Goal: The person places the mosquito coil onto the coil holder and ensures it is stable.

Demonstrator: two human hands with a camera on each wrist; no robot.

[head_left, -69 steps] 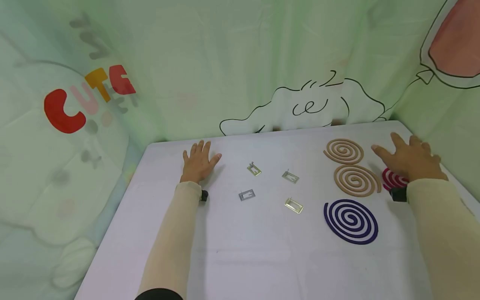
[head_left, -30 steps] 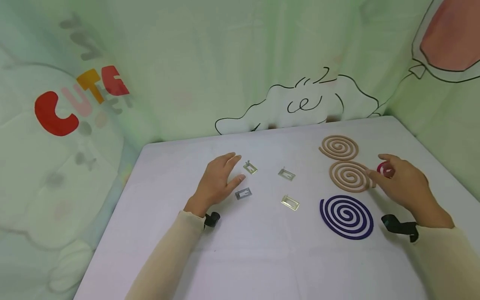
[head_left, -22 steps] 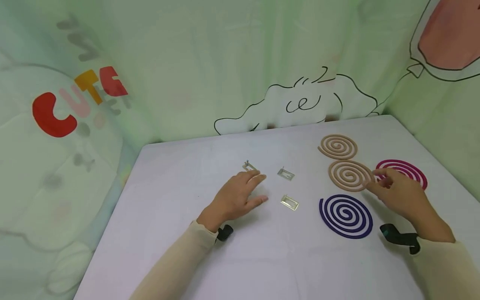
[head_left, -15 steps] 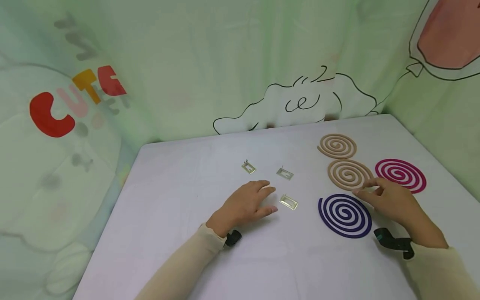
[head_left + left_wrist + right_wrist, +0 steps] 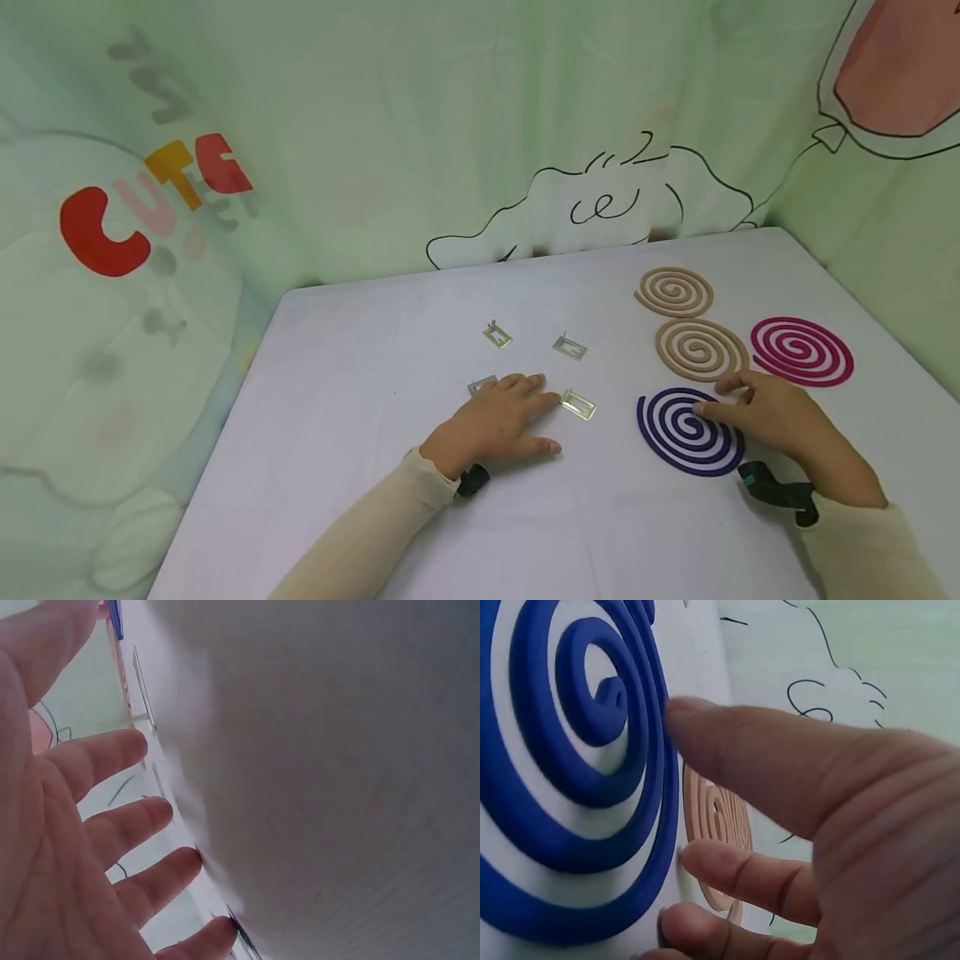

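In the head view my left hand (image 5: 501, 425), fingers spread, is low over the table beside a gold rectangular frame (image 5: 578, 404) and partly covers a grey frame (image 5: 482, 385). In the left wrist view the left hand (image 5: 112, 817) has nothing in its fingers. My right hand (image 5: 776, 417) is at the right edge of a dark blue spiral (image 5: 690, 432), thumb over it and fingers loosely bent. The right wrist view has the right hand's thumb (image 5: 742, 746) near the blue spiral (image 5: 585, 855); whether they touch I cannot tell.
Two tan spirals (image 5: 674, 292) lie one behind the other at the right, with a magenta spiral (image 5: 802, 352) beside them. Another gold frame (image 5: 497, 334) and a silver frame (image 5: 570, 346) lie farther back. A printed curtain (image 5: 360, 150) stands behind the table.
Both hands have come nearer from the far part of the table. The left moved right across the grey frame; the right moved left and down from the magenta spiral to the blue one.
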